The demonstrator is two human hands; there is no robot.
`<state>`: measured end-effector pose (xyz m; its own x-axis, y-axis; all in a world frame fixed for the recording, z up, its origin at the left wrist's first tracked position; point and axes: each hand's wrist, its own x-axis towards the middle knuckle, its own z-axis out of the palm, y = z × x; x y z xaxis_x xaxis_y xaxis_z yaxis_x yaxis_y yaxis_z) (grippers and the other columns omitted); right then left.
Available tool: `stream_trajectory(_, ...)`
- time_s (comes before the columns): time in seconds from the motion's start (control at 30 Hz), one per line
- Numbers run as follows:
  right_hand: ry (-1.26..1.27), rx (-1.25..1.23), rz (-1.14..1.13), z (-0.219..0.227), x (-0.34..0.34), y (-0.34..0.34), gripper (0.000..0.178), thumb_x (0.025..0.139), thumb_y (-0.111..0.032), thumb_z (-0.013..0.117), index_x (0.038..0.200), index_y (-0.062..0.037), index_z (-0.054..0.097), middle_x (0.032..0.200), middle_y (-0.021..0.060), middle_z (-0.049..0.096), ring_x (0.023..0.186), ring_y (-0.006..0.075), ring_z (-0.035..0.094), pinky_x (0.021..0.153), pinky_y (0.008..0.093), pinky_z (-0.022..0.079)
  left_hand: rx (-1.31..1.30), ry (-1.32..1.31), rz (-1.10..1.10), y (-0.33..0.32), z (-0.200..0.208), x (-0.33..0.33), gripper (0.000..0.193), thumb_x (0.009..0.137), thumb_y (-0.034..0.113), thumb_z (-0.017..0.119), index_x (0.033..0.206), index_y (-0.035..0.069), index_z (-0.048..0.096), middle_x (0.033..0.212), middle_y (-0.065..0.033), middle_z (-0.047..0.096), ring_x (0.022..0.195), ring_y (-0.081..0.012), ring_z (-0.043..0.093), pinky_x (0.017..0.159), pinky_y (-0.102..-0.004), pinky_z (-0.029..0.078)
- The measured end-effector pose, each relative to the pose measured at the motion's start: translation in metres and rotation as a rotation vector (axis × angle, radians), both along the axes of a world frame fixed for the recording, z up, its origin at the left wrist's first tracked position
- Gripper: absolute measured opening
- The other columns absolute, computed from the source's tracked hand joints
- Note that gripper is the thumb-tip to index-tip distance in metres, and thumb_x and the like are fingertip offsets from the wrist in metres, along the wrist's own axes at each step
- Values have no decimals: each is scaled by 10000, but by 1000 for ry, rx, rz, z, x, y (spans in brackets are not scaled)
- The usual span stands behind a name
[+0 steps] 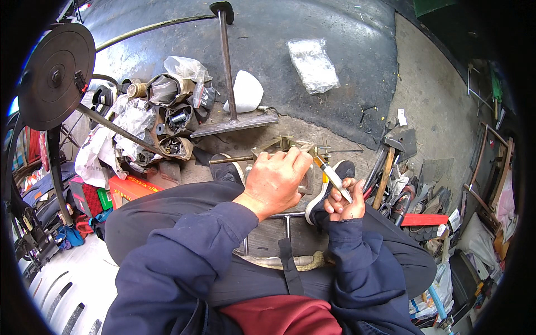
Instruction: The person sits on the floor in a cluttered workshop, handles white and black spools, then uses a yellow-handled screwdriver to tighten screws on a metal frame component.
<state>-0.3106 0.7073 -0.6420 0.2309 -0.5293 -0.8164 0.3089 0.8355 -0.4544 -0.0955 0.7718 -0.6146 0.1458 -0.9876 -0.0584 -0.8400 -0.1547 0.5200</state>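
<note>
My left hand [276,181] is closed, knuckles up, over a small metal stand with brass-coloured parts [277,143]. A pale tip pokes out by its fingers; the rest of what it holds is hidden. My right hand [347,202] is closed around a slim white tube-like thing [338,182]. Its orange-and-dark end points up and left, close to the left hand's fingers. A thin metal rod [345,151] sticks out to the right of the stand. Both hands are above the floor between my dark shoes [226,169].
On the left, open bags of small hardware [174,146] stand beside an orange box [132,188] and a round black disc [57,75]. A metal post on a flat base [234,125] rises ahead, near a white rounded thing [245,92]. A hammer [388,167] and other tools lie at right.
</note>
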Motion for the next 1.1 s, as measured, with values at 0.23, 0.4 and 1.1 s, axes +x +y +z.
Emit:
stream_trajectory(0.23, -67, -37, -50, -1, -3, -2, 460, 1124, -572, 402, 1038, -154, 574, 709, 50, 488, 449, 98, 297, 466, 295, 339, -16, -11, 33, 0, -3, 2, 540, 620, 127, 780, 1130, 98, 603, 943, -70, 615, 823, -269, 690, 712, -415, 497)
stream_trajectory(0.4, -165, -206, -86, -2, -6, -19, 424, 1140, -520, 398, 1064, -154, 599, 774, 104, 575, 455, 105, 363, 485, 303, 384, -2, -1, 75, 1, -4, 4, 481, 653, 109, 745, 1108, 114, 590, 984, -57, 622, 842, -261, 681, 729, -434, 496)
stream_trajectory(1.1, 935, -961, 616, -173, -20, -131, 141, 912, -61, 746, 1029, -104, 812, 1001, 75, 738, 899, 230, 695, 827, 343, 548, 6, -20, 45, -4, -4, 5, 465, 731, 266, 862, 1088, 76, 634, 908, -73, 641, 831, -289, 685, 700, -413, 490)
